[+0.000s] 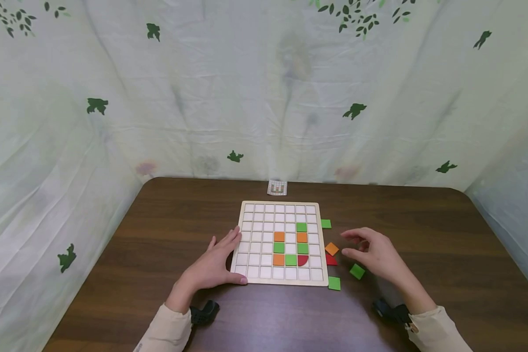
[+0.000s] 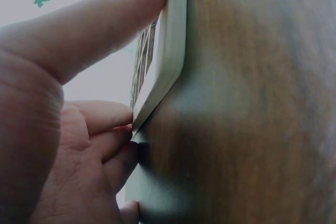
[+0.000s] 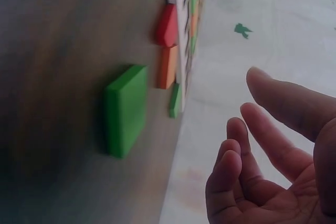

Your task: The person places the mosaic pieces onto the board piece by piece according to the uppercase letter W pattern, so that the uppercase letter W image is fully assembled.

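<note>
At the far left we see a pale cloth [image 1: 22, 161] with dark green bird shapes, hanging down beside the brown bench [image 1: 158, 215]. Next we come to a cream sleeve [image 1: 165, 328], a black wrist device [image 1: 204, 313] and the left hand [image 1: 213, 264]. Its thumb touches the near edge of the white gridded board [image 1: 253, 247] by the corner, and its fingers lie fairly straight along the left edge; we see it steadying the board rather than clenching.

The board lies flat on the bench between the two hands. On its grid we find an orange, a green and an orange square in one column, a green square [image 1: 291, 260] to the right of the lowest, then a column of green, orange, green and a red piece [image 1: 302, 260] with one rounded corner. Beyond the board, a small printed card [image 1: 277, 187] lies at the bench's far edge.

Along the board's right side we see two loose green squares, a turned orange square [image 1: 332, 249] and a red piece just below it. A third loose green square [image 1: 357, 271] lies farther right, below the right hand [image 1: 376, 254], which hovers released, fingers lightly bent, grasping nothing.
</note>
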`<state>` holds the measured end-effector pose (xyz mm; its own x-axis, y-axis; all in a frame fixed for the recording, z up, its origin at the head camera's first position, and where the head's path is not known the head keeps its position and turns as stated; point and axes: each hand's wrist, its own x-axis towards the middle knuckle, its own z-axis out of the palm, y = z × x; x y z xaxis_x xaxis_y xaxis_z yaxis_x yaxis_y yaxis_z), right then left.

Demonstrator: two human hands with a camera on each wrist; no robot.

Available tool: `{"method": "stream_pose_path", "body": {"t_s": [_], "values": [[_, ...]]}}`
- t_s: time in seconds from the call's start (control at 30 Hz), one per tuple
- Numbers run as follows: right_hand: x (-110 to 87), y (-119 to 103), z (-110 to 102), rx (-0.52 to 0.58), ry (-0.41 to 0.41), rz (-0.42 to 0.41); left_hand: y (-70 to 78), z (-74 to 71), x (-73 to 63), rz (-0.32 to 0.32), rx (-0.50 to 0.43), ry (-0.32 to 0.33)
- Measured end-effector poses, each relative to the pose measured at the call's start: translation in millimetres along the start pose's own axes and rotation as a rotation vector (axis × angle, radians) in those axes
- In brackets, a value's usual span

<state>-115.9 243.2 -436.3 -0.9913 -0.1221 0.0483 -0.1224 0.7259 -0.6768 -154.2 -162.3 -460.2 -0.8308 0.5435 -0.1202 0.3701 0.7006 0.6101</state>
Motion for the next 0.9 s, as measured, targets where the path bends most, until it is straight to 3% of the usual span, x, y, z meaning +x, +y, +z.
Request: {"method": "stream_pose_path", "body": {"t_s": [0.53,0.9], "values": [[-20.8,23,-8,0.026,-0.083,0.086,0.0,-0.4,-0.2,-0.006,-0.001,-0.001],[-24.7,34,-13,0.078,-0.236,0.079,-0.4,-0.1,-0.3,-0.008,0.008,0.001]]}}
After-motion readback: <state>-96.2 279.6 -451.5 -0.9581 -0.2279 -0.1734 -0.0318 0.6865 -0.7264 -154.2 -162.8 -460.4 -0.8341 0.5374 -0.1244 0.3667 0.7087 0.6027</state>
